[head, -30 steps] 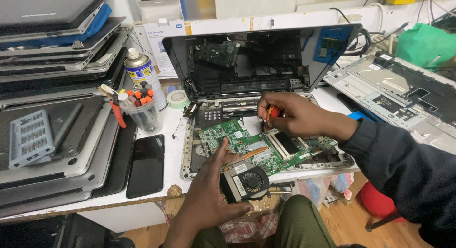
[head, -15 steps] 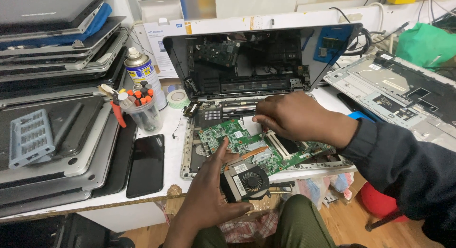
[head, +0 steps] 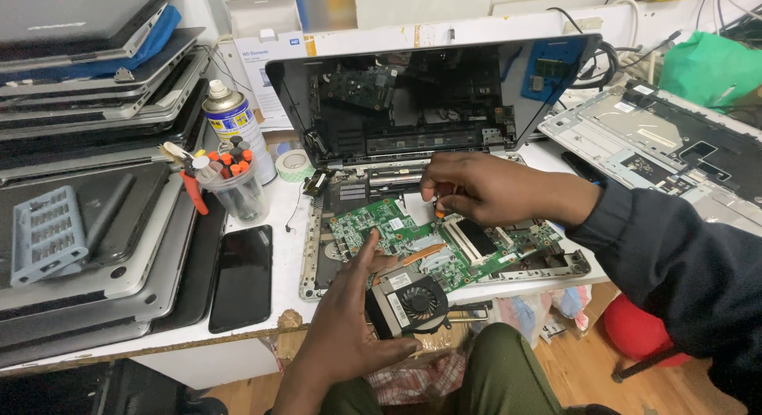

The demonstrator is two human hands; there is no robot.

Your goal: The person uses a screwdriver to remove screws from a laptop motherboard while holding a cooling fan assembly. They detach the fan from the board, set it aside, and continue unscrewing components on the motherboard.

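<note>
A green laptop motherboard [head: 397, 236] lies on an opened laptop base on the white bench, with a black cooling fan [head: 414, 302] at its near edge. My left hand [head: 349, 320] cups the fan and the board's near edge, fingers spread, thumb under the fan. My right hand [head: 484, 191] hovers over the board's far middle, fingers pinched on a small orange-handled screwdriver [head: 439, 211] whose tip points down at the board. Behind stands the open black laptop shell [head: 429, 97].
Stacked laptops [head: 87, 185] fill the left side, with a light blue tray [head: 46, 232] on top. A cup of tools [head: 234, 185], a spray can [head: 226, 113], a tape roll [head: 295, 165] and a black phone [head: 242, 276] sit left of the board. A silver laptop cover [head: 659, 145] lies at right.
My right hand has shifted left across the board with the screwdriver. My left hand stays at the fan.
</note>
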